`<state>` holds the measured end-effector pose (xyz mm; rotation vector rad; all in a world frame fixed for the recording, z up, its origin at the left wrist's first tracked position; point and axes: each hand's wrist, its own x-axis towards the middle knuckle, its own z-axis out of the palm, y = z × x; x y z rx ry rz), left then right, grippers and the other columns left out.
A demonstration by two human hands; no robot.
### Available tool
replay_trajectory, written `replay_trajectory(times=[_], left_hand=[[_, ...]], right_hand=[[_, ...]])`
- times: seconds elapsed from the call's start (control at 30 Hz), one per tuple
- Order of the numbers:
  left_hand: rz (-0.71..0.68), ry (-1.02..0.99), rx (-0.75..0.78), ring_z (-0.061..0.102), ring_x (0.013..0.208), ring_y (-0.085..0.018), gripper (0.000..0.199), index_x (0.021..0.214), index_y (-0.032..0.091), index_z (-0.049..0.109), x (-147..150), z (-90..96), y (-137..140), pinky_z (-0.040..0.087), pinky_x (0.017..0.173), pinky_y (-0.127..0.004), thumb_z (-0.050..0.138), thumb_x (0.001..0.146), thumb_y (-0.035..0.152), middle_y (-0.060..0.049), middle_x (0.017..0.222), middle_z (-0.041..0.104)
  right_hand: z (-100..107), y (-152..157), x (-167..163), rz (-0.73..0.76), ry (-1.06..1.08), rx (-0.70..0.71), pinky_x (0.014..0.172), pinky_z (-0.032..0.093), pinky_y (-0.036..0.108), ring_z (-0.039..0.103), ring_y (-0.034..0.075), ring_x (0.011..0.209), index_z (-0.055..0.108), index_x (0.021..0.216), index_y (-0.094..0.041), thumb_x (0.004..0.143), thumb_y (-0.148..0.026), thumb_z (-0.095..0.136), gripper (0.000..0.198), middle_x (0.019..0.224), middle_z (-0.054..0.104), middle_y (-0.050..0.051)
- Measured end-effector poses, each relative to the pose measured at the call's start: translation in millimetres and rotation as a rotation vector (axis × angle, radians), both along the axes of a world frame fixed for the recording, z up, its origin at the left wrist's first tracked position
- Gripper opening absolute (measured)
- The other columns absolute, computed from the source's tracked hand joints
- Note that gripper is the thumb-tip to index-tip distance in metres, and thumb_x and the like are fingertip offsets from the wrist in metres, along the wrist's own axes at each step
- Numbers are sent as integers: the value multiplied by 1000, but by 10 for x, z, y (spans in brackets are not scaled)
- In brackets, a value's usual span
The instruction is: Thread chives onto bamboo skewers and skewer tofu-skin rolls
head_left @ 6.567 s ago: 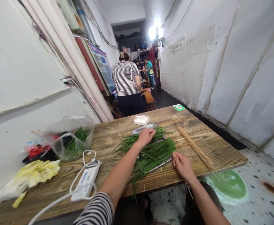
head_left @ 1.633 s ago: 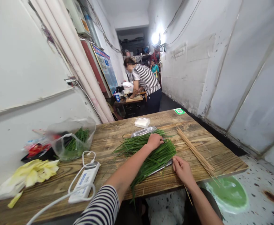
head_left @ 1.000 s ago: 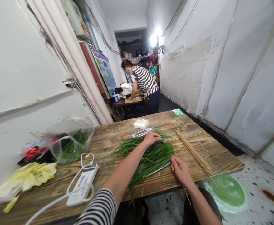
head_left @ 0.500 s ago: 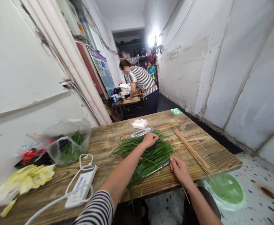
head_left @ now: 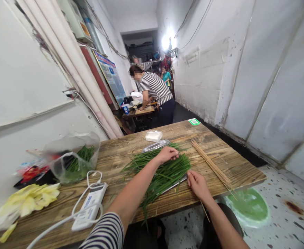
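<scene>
A heap of long green chives (head_left: 164, 173) lies across a metal tray (head_left: 175, 183) on the wooden table, with some stems trailing over the near edge. My left hand (head_left: 168, 154) is over the heap's far right part, fingertips pinched at the chive ends. Just off the near right corner of the heap, my right hand (head_left: 197, 183) is closed around a thin bamboo skewer (head_left: 205, 211), whose lower end sticks out below the palm. The rest of that skewer is hidden by the fingers. A bundle of bamboo skewers (head_left: 211, 166) lies to the right.
Behind the heap are a second metal tray (head_left: 154, 146) and a white box (head_left: 153, 136). On the left lie a power strip (head_left: 91, 207) with its cable, a plastic bag (head_left: 74, 155) of greens and yellow leaves (head_left: 35, 199). A person in stripes (head_left: 157, 88) bends over another table.
My left hand has shifted slightly towards the right end of the chives, with its fingers lower. My right hand stays beside the tray with the skewer. The view has turned slightly.
</scene>
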<state>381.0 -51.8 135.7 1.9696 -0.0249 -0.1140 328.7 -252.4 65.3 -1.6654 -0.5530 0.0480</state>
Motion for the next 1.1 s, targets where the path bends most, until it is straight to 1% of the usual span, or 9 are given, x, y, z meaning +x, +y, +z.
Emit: replay_trajectory(times=[0.2,0.4,0.57,0.8,1.1], left_hand=[[-21,-13,23,53,53,-6,24,80,8,69,-36,38,-17,40,50,-17,57,78,30,-6,73,69],[9,-26,7,52,54,-6,23,76,8,68,-51,50,-50,40,51,-17,57,77,28,-6,70,68],[26,-19,-9,53,55,-7,25,78,8,69,-59,43,-62,41,51,-17,57,78,31,-6,70,68],[29,-25,-21,54,56,-8,27,81,9,69,-67,38,-63,41,52,-19,59,76,34,-6,73,69],[39,-43,-32,54,56,-8,25,84,9,70,-88,44,-69,41,53,-19,60,76,30,-6,72,69]], right_hand=[[-30,2,12,9,18,-7,50,32,25,39,13,44,44,58,-23,88,-61,38,49,45,42,-4],[-31,2,10,20,21,9,49,32,25,38,13,44,43,58,-23,89,-60,39,48,44,41,-4],[-38,6,12,17,11,13,49,32,25,38,13,44,43,59,-22,90,-57,40,47,45,41,-5],[-43,9,22,-4,-1,-18,50,33,24,40,12,44,45,59,-22,89,-57,39,47,44,42,-5],[-8,6,6,0,8,-11,49,32,25,39,12,43,45,58,-22,89,-57,39,47,44,42,-4]])
